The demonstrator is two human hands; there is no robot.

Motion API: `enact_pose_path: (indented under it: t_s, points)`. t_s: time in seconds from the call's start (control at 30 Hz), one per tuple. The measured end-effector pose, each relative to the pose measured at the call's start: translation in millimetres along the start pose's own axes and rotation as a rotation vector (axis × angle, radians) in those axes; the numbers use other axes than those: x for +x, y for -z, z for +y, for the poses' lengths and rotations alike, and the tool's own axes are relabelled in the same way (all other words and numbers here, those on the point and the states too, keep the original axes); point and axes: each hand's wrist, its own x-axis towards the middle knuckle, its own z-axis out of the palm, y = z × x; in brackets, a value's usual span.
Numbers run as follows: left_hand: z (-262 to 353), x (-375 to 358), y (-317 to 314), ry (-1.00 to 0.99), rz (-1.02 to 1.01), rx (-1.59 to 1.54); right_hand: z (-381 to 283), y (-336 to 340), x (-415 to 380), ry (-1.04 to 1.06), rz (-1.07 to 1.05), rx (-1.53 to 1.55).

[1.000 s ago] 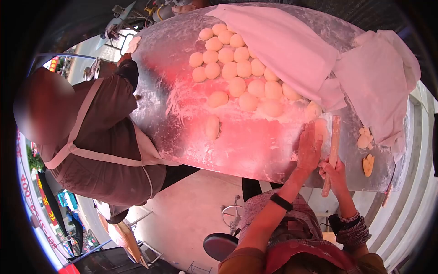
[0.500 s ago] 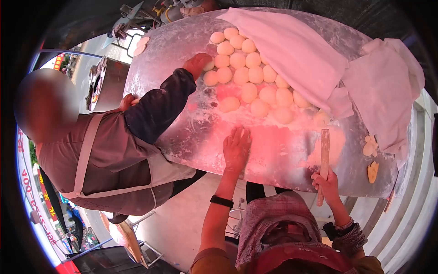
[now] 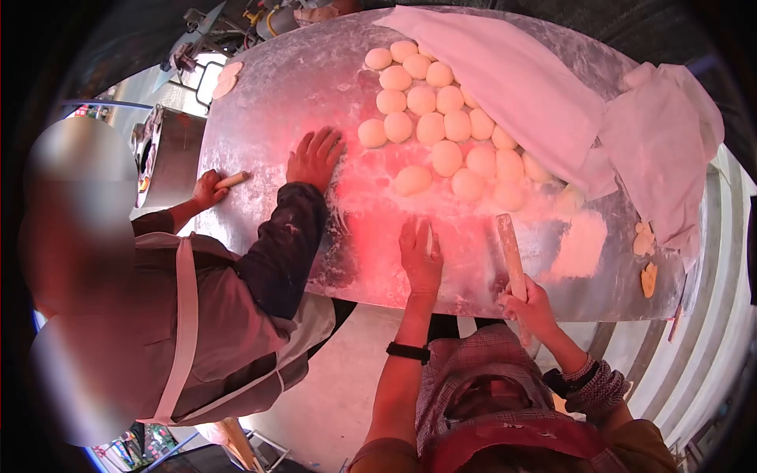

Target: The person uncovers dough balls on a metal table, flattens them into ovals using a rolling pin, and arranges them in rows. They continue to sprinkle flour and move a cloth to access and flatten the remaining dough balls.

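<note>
My right hand point(image 3: 532, 309) is wrapped around a wooden rolling pin point(image 3: 511, 251), which points away from me over the near edge of the metal table point(image 3: 371, 285). To its left, my left hand point(image 3: 421, 256) rests with fingers stretched out on the floury surface. Whether anything lies under those fingers I cannot make out. Beyond my hands sit several round dough balls point(image 3: 446, 158), dusted with flour. One dough ball point(image 3: 412, 180) stands a little apart, just past my left fingertips. A pale cloth point(image 3: 512, 79) covers part of the group.
At left a co-worker lays one hand point(image 3: 315, 158) flat on the table; the other hand point(image 3: 208, 190) grips a smaller rolling pin point(image 3: 232, 180). A flour patch point(image 3: 579, 246) and dough scraps point(image 3: 648, 279) lie at right. Flat dough pieces point(image 3: 227, 80) rest at the far left corner.
My right hand has brought the rolling pin leftward, nearer my left hand. The co-worker's hand has left the dough balls and come down flat on the table to their left. The view has shifted slightly.
</note>
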Motion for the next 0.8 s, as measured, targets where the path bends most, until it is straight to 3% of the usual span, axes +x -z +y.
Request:
enact_pose_path:
  t_s: [0.1,0.17,0.27,0.33,0.37,0.4,0.43,0.5,0.57,0.63,0.7,0.8]
  points:
    - [15.6,-10.5,11.1,0.038,-0.122,-0.112,-5.5,-4.1,5.2,0.005,-0.013,-0.025]
    - [26.5,-28.3,10.0,-0.189,-0.199,0.186,-5.4,-7.8,8.8,-0.002,-0.011,-0.050]
    - [23.9,-27.7,10.8,-0.267,-0.307,0.157,-17.1,-14.6,31.3,0.091,0.084,-0.229]
    - [27.0,-23.8,-2.8,-0.197,-0.338,0.164,-26.9,-22.1,35.2,0.333,0.126,-0.515]
    - [27.9,-17.8,-9.2,-0.133,-0.331,0.179,-31.6,-26.6,44.1,0.329,0.134,-0.512]
    - [23.5,-15.4,-5.0,-0.145,-0.510,0.248,-35.8,-32.2,52.1,0.445,0.145,-0.716]
    - [19.2,-19.8,7.5,-0.144,-0.520,0.252,-36.1,-36.1,53.2,0.555,0.150,-0.918]
    - [16.3,-11.8,41.8,0.182,-0.146,0.017,-17.5,-37.1,63.4,0.606,0.152,-1.049]
    - [2.9,3.1,65.1,0.094,0.127,0.153,-0.6,-42.2,66.5,0.798,0.049,-1.273]
    - [-1.9,23.0,52.0,-0.009,0.030,0.294,-8.8,-57.3,84.1,0.838,0.110,-1.285]
    - [-14.3,45.4,22.1,-0.112,-0.280,0.562,-23.8,-70.7,119.0,0.911,0.290,-1.281]
    - [-11.8,77.7,9.8,-0.147,-0.183,0.628,-32.0,-73.1,141.9,0.858,0.472,-1.240]
